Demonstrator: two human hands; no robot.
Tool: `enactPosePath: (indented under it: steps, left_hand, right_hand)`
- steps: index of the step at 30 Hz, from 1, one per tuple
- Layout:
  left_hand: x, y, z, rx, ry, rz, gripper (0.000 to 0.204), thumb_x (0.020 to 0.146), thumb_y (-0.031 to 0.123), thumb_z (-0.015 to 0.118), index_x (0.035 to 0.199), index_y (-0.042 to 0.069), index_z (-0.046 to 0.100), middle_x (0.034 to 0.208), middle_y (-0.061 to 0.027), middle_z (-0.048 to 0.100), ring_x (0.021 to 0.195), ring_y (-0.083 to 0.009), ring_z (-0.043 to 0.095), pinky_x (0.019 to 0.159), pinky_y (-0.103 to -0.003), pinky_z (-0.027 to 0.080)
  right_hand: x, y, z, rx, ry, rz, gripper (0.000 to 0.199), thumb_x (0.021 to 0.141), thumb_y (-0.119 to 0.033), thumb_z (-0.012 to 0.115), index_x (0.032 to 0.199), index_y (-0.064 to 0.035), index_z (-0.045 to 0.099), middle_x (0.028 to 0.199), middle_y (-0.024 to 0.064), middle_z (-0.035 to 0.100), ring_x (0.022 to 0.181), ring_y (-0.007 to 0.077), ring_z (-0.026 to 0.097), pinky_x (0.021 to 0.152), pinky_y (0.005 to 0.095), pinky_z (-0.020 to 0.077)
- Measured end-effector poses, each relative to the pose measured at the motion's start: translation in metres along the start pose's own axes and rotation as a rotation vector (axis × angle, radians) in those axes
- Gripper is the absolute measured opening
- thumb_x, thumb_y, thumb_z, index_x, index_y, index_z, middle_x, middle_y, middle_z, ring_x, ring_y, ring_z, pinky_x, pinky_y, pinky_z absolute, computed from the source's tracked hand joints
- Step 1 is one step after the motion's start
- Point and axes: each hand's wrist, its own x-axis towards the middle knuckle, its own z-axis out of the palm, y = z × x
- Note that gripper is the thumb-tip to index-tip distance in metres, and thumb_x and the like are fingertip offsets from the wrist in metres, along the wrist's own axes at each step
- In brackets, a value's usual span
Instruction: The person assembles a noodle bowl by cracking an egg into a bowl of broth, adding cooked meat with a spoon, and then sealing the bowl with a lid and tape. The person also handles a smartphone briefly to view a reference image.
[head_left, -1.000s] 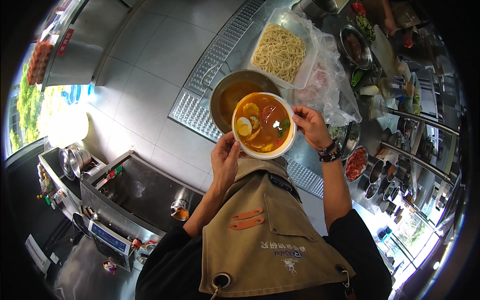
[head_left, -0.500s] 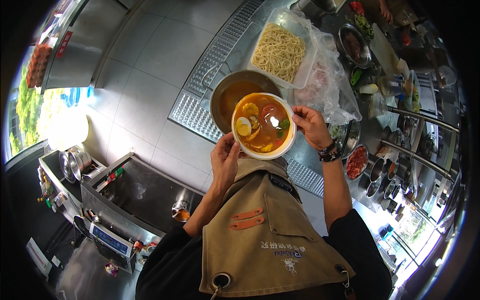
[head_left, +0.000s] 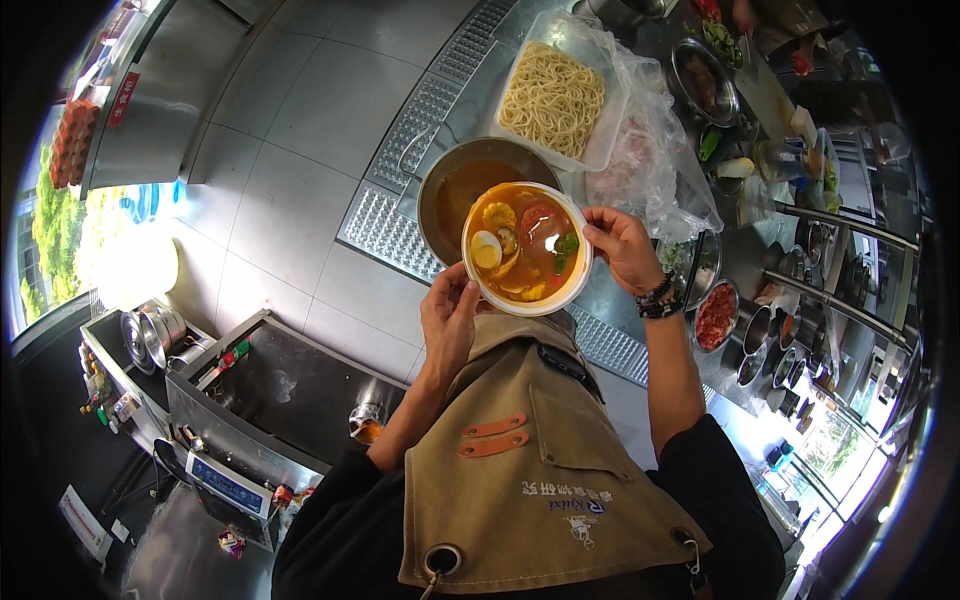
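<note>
Between both hands I hold a white round bowl [head_left: 574, 288] of orange-red soup in front of my apron. Half a boiled egg [head_left: 487, 250], corn pieces [head_left: 497, 215], a tomato slice [head_left: 541, 221] and green leaves [head_left: 567, 245] show in the broth. My left hand [head_left: 449, 312] grips the lower left rim, thumb on the edge. On the right, my right hand [head_left: 622, 252] pinches the rim between thumb and fingers. Just beyond the bowl, and partly covered by it, stands a metal pot [head_left: 430, 213] of similar orange broth.
A clear tray [head_left: 606, 150] of noodles [head_left: 552, 100] and a plastic bag [head_left: 650, 165] lie past the pot on the steel counter. Several metal bowls of ingredients, one with red meat [head_left: 714, 316], line the right. Another person's hand [head_left: 744, 16] shows at the far right.
The bowl stays in both hands at nearly the same place, tilted very slightly differently. The surroundings have shifted a little with my head.
</note>
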Motion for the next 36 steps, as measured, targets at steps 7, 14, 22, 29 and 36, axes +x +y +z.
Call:
enactPosePath:
  steps: [7, 14, 22, 29, 36]
  left_hand:
    - [0.0003, 0.0006, -0.0006, 0.006, -0.003, 0.013, 0.028, 0.1, 0.006, 0.051, 0.124, -0.008, 0.052, 0.107, -0.0115, 0.063, 0.091, -0.0155, 0.065, 0.076, -0.031, 0.061]
    - [0.0001, 0.002, -0.0005, 0.003, -0.001, 0.019, 0.028, 0.1, 0.006, 0.051, 0.124, -0.009, 0.053, 0.106, -0.0113, 0.063, 0.09, -0.0151, 0.065, 0.076, -0.031, 0.061]
    - [0.0011, 0.0009, -0.001, -0.031, -0.007, 0.022, 0.027, 0.1, 0.005, 0.052, 0.124, -0.009, 0.053, 0.105, -0.011, 0.063, 0.089, -0.0147, 0.065, 0.075, -0.031, 0.061]
    - [0.0011, 0.0012, -0.0036, 0.009, -0.03, 0.017, 0.031, 0.1, 0.007, 0.05, 0.127, -0.01, 0.05, 0.109, -0.0147, 0.062, 0.096, -0.0185, 0.065, 0.082, -0.035, 0.06]
    - [0.002, 0.0027, -0.0029, -0.037, -0.003, 0.02, 0.028, 0.1, 0.005, 0.052, 0.124, -0.009, 0.054, 0.102, -0.0104, 0.063, 0.088, -0.0149, 0.066, 0.077, -0.031, 0.062]
  right_hand:
    - [0.0005, 0.002, -0.0005, 0.003, 0.004, -0.001, 0.023, 0.096, -0.008, 0.061, 0.116, 0.003, 0.062, 0.097, 0.0026, 0.066, 0.081, 0.0073, 0.061, 0.071, 0.0229, 0.0519]
    - [0.0018, 0.0035, -0.0047, -0.019, -0.035, -0.001, 0.025, 0.097, -0.01, 0.06, 0.118, 0.0022, 0.06, 0.103, 0.0024, 0.066, 0.086, 0.007, 0.064, 0.077, 0.0228, 0.0537]
    - [0.0023, 0.0054, -0.006, -0.007, -0.044, -0.001, 0.026, 0.097, -0.011, 0.061, 0.119, 0.0027, 0.06, 0.103, 0.0026, 0.066, 0.087, 0.007, 0.063, 0.077, 0.0228, 0.0535]
    - [0.0023, 0.0054, -0.0057, -0.019, -0.046, -0.01, 0.026, 0.097, -0.011, 0.061, 0.119, 0.0028, 0.06, 0.102, 0.0025, 0.067, 0.086, 0.007, 0.064, 0.077, 0.0228, 0.0536]
    - [0.0025, 0.0054, -0.0045, -0.013, -0.051, -0.012, 0.026, 0.097, -0.011, 0.061, 0.118, 0.003, 0.06, 0.102, 0.0029, 0.067, 0.086, 0.0071, 0.064, 0.076, 0.023, 0.0538]
